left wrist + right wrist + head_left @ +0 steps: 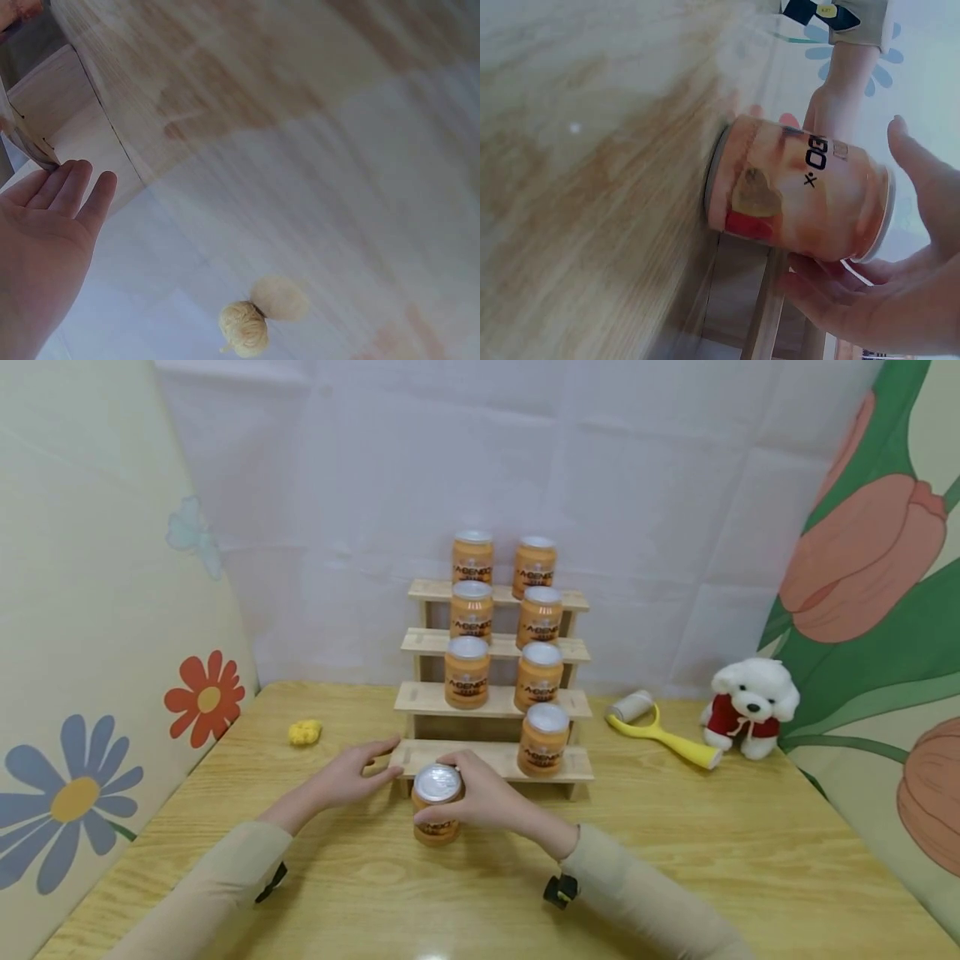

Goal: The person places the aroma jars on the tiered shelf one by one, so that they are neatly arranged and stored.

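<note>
My right hand (480,793) is around an orange can (437,833) with a silver lid, on the table before the wooden stepped rack (465,760). The right wrist view shows its fingers (821,300) bent along the far side of the can (795,187), with the thumb standing off near the lid rim. My left hand (352,777) has loosely straight fingers at the left end of the lowest step. In the left wrist view these fingertips (79,169) touch the rack's edge (82,135). Similar cans (467,672) stand in two columns on the steps.
On the lowest step one can (543,742) stands at the right. A small yellow ball of yarn (304,732) lies left of the rack. To the right are a yellow-handled lint roller (663,737) and a white plush dog (752,710). A white cloth (337,485) hangs behind.
</note>
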Demonstrator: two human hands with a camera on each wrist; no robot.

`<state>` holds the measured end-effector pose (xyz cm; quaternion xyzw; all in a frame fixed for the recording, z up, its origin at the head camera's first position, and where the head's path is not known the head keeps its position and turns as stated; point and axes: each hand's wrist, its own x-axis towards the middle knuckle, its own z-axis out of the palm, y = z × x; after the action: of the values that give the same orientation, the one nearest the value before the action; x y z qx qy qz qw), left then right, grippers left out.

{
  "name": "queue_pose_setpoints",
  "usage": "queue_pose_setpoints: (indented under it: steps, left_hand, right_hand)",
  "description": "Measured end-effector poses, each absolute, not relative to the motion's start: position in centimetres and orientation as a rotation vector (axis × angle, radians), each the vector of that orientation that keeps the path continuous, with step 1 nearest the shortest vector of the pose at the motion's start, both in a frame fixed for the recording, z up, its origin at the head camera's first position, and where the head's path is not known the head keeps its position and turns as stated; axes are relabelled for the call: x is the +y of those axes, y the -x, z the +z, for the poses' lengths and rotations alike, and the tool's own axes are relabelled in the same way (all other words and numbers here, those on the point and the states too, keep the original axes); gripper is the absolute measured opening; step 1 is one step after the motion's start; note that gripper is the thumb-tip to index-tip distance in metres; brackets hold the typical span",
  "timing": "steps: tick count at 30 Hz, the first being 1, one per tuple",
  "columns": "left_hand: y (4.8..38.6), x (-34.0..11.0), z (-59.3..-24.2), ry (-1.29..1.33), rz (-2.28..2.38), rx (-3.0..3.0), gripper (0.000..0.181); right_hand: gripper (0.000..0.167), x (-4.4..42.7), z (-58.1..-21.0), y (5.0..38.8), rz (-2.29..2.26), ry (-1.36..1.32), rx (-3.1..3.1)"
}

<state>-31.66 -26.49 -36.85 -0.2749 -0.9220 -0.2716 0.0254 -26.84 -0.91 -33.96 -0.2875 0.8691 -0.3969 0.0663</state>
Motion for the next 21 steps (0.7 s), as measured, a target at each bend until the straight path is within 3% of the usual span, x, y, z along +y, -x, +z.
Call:
queue_pose_setpoints:
  steps: [21]
  left_hand:
    - [31.7, -26.4, -36.7, 0.858, -0.821, -2.830, 0.059]
  right_hand:
    - [0.062, 0.9, -33.4, 26.3, -1.230, 1.050, 2.474]
